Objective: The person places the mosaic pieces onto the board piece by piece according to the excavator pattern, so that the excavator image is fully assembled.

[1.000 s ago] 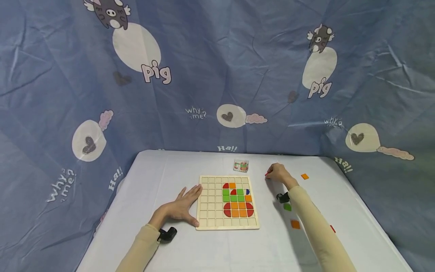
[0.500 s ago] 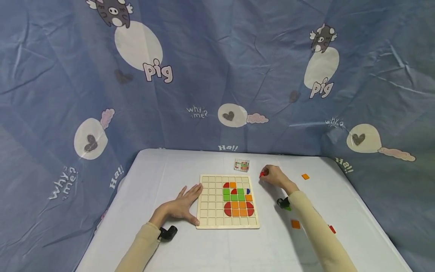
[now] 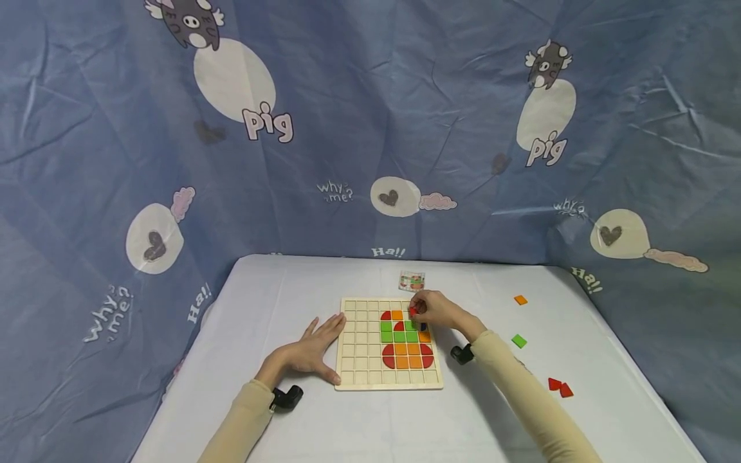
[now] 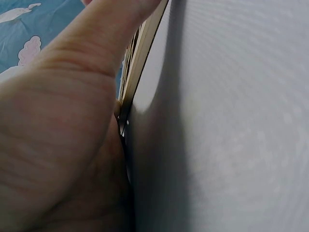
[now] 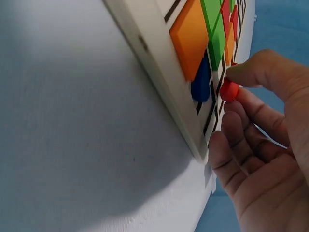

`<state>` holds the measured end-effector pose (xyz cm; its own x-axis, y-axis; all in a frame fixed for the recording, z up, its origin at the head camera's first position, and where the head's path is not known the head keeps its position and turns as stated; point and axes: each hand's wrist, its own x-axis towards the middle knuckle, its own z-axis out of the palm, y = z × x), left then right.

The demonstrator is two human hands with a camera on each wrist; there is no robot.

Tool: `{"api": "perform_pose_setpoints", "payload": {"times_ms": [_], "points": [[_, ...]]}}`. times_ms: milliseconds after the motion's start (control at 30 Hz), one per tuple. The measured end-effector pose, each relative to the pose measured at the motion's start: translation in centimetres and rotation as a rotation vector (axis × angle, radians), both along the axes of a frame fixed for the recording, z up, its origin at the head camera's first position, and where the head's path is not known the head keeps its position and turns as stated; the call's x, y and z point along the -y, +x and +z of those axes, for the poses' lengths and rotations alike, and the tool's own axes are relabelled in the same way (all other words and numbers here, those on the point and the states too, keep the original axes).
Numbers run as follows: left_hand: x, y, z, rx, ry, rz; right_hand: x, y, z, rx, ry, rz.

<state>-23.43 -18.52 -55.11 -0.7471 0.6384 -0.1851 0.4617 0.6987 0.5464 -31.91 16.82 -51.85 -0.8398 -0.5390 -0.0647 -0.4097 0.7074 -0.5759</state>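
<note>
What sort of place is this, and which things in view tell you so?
Probably a screened-off play corner, likely indoors: a blue cartoon-print cloth hangs behind a white table, on which lies a gridded board with coloured pieces set in it.

Board (image 3: 361, 347), lower centre: pale beige, gridded. Held piece (image 5: 229, 90): red. Curtain (image 3: 341, 83), upper frame: blue, pig print. Table (image 3: 336, 431): white.

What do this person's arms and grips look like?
The left sleeve and right sleeve are long, plain and cream-coloured. A small black device sits by the end of the left one, a matching one by the right. The left grip and right grip are ungloved human hands.
</note>
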Motion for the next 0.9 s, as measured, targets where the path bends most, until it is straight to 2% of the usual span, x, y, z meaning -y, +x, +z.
{"api": "perform_pose_setpoints", "payload": {"times_ms": [300,567,900], "points": [[-0.17,-0.10,0.16,0.002,0.004,0.015,0.48,-0.41,-0.31,0.020,0.023,0.004],[-0.08,-0.07,0.06,0.012,-0.006,0.017,0.53,-0.44,-0.13,0.032,0.037,0.040],[-0.04,0.06,0.08,0.014,0.012,0.014,0.92,-0.10,0.30,0.088,-0.003,-0.024]]}}
